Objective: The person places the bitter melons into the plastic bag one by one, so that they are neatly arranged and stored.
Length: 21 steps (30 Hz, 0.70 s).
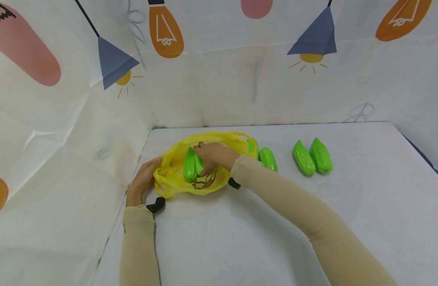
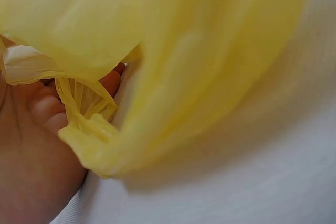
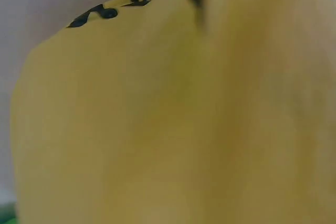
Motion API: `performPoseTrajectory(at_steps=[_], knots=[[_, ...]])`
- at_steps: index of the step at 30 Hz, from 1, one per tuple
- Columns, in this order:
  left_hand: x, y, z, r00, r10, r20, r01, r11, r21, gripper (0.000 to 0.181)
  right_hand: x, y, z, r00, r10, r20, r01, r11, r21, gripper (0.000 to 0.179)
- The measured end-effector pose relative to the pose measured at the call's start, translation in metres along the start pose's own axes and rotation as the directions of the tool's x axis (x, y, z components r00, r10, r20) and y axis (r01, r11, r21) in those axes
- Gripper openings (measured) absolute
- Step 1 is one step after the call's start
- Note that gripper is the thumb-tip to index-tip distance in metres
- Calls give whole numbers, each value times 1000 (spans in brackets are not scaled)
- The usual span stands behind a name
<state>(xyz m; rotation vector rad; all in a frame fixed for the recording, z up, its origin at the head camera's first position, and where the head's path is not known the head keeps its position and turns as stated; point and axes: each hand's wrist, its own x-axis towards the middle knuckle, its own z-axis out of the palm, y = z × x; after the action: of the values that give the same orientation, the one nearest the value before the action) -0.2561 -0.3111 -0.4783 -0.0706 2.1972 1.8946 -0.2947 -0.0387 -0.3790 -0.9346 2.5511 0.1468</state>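
Note:
A yellow plastic bag (image 1: 176, 190) lies spread with its mouth open at the back left of the table. My left hand (image 1: 144, 180) holds its left edge; in the left wrist view the bag's gathered handle (image 2: 92, 129) lies against the curled fingers. My right hand (image 1: 217, 155) reaches over the bag and grips a glossy green gourd-like vegetable (image 1: 198, 163), partly hidden by the fingers. Close beside it is a second green vegetable (image 1: 189, 167). In the right wrist view yellow plastic (image 3: 131, 129) covers nearly everything, hiding the hand.
Right of the bag lies another green vegetable (image 1: 268, 159), with more green (image 1: 250, 145) showing at the bag's right handle. Farther right, two more vegetables (image 1: 304, 158) (image 1: 321, 155) lie side by side on the white table (image 1: 233, 238). A patterned cloth wall (image 1: 219, 91) stands behind.

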Motion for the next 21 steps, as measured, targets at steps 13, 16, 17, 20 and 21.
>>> performPoseTrajectory(at_steps=[13,16,17,20,21], knots=[[-2,8,5,1000,6,17,-6,1000,-11,64,9,12,18,1000,-16,24,16,1000,-13,92],[-2,9,6,1000,-6,12,6,1000,-13,61,8,12,19,1000,-20,13,20,999,25,90],[-1,8,6,1000,-14,10,14,1000,-14,61,8,12,19,1000,-21,10,21,999,43,88],[2,0,1,1000,-20,-3,20,1000,0,64,7,10,19,999,-33,-3,33,996,84,85],[2,0,0,1000,-17,-2,17,1000,3,64,8,10,19,999,-35,-8,35,995,90,84]])
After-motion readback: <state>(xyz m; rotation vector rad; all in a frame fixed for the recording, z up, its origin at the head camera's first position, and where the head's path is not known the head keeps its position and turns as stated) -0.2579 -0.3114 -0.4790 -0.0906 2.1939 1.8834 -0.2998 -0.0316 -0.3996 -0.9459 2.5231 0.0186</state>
